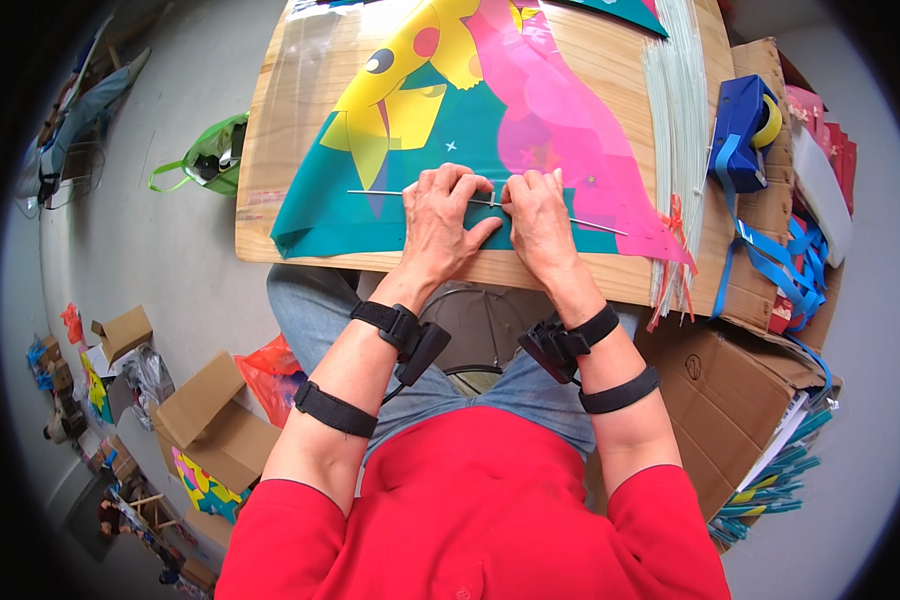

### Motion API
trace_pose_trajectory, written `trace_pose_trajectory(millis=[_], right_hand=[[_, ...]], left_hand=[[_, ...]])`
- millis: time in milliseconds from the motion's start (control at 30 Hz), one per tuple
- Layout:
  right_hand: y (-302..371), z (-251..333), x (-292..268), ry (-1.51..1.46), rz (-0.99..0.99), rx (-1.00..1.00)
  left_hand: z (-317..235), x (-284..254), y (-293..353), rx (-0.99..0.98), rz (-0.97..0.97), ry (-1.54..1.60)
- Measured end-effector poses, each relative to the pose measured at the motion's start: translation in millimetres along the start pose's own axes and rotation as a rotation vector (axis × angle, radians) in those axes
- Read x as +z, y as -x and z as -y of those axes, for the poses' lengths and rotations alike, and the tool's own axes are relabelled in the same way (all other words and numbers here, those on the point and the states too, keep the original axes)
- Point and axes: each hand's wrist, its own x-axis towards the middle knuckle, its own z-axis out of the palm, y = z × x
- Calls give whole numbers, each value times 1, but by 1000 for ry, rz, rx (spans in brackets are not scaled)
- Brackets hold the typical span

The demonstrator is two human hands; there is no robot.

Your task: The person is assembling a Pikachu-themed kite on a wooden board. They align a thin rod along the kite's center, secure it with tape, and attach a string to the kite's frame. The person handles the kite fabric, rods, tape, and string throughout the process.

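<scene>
A triangular kite sail point(320, 222), teal and pink with a yellow cartoon figure, lies flat near the table's front edge. Across its lower part runs a thin pale rod point(600, 226), sticking out on both sides of my hands. My left hand point(432, 218) is closed over the rod's left part, fingers curled and thumb lower down. Close beside it, my right hand point(538, 215) pinches the rod with its fingertips. In the small gap between them a short joint piece point(492, 202) shows. My fingers hide the rest of the rod's middle.
A long bundle of thin white rods point(682, 130) lies along the right of the wooden table point(270, 130). Beyond it are a blue tape dispenser point(738, 135), blue straps point(785, 265) and a cardboard box point(710, 400). A green bag point(213, 155) sits on the floor at left.
</scene>
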Motion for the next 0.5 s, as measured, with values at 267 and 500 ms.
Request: trace_pose_trajectory(millis=[267,500], right_hand=[[0,0,-3,-42,16,11],[0,0,-7,-68,32,3]], left_hand=[[0,0,-1,-6,4,-6],[0,0,-1,6,10,-21]])
